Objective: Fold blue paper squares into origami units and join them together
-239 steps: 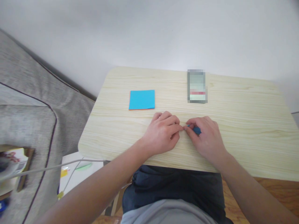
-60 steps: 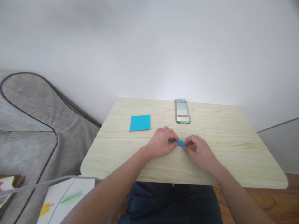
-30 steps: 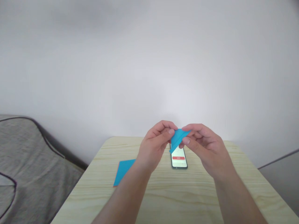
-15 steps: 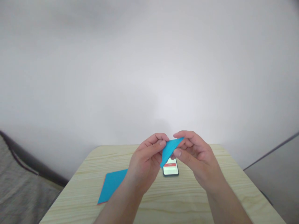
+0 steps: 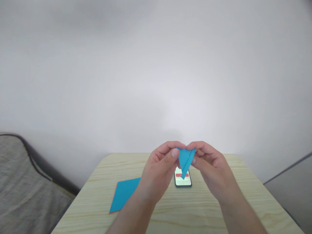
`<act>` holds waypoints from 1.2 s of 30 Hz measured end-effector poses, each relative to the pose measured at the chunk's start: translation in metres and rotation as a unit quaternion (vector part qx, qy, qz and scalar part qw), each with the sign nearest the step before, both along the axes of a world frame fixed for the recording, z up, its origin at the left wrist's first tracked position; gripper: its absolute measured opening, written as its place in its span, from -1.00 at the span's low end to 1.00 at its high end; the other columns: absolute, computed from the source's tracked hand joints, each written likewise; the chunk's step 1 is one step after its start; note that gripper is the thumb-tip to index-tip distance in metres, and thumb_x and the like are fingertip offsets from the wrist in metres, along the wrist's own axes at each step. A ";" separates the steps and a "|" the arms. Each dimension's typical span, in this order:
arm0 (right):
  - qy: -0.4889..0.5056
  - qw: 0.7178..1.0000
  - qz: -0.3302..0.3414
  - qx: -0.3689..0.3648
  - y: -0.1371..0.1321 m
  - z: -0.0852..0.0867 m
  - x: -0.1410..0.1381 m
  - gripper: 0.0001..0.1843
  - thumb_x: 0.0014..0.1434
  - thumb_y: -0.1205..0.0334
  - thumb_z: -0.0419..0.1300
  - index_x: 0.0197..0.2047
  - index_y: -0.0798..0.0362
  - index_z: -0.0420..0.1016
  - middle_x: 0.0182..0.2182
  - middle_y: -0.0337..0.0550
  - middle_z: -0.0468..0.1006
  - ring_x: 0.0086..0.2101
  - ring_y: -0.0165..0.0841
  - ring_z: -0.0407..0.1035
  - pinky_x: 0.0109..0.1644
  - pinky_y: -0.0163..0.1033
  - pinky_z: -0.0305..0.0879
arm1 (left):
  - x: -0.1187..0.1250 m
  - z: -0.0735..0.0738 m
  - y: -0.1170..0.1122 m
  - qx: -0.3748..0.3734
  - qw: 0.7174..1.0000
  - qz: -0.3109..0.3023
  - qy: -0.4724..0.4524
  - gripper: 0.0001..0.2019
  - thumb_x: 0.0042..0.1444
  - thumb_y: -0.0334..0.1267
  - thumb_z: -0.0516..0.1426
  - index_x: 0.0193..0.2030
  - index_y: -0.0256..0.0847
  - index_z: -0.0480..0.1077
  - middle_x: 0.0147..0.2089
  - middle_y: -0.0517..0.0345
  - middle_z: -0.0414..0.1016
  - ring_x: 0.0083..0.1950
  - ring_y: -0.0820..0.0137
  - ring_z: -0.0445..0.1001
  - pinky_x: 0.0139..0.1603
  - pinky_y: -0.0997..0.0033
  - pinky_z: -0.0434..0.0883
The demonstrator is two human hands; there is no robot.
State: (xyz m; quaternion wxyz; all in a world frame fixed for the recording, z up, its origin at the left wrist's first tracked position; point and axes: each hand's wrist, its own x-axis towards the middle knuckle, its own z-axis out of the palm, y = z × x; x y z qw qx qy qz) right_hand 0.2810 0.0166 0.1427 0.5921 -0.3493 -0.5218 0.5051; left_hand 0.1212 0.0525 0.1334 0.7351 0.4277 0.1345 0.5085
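A small folded piece of blue paper [image 5: 184, 158] hangs between my hands above the table, its narrow end pointing down and a folded strip running along its right edge. My left hand [image 5: 162, 167] pinches its upper left side between thumb and fingers. On the other side, my right hand [image 5: 212, 167] grips the upper right corner, thumb in front and fingertips along the top. The fingertips of both hands nearly meet at the paper's top edge. Parts of the paper behind the fingers are hidden.
Below the paper lies a lit phone [image 5: 183, 182] with a red bar on its screen. A blue sheet with a reddish edge [image 5: 124, 195] rests left, partly behind my left forearm. The wooden table [image 5: 190, 214] meets a white wall. Grey fabric [image 5: 21, 182] is at far left.
The paper has turned so its tip points more downward, and a folded strip now shows on its right edge. My hands have come closer together. The whole view has shifted slightly.
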 end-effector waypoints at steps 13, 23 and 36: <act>-0.045 0.992 -0.105 0.047 -0.002 -0.008 -0.010 -0.77 0.18 0.21 0.42 -0.09 -0.12 0.57 -0.26 -0.25 0.56 -0.32 -0.39 0.41 -0.32 -0.33 0.37 | 0.002 -0.008 -0.001 0.131 0.990 0.048 0.037 -0.79 0.26 -0.19 0.29 0.01 -0.05 0.67 -0.13 0.07 0.42 -0.03 0.32 0.41 0.06 0.28 0.37; -0.157 0.959 -0.155 0.176 0.003 -0.014 -0.004 -0.88 0.24 0.26 0.36 -0.15 -0.14 0.64 -0.16 -0.16 0.53 -0.14 -0.26 0.43 -0.08 -0.15 0.37 | -0.002 -0.004 -0.003 0.158 0.976 0.110 0.106 -0.79 0.17 -0.21 0.36 -0.04 0.00 0.70 -0.14 0.09 0.33 -0.06 0.33 0.34 0.00 0.30 0.33; -0.182 0.957 -0.132 0.184 -0.003 -0.015 0.000 -0.76 0.25 0.33 0.35 -0.14 -0.27 0.72 -0.14 -0.19 0.50 -0.16 -0.30 0.43 -0.21 -0.18 0.33 | -0.010 -0.003 -0.001 0.178 0.968 0.117 0.132 -0.80 0.06 -0.30 0.42 -0.14 -0.03 0.72 -0.09 0.07 0.35 -0.08 0.35 0.36 -0.16 0.36 0.34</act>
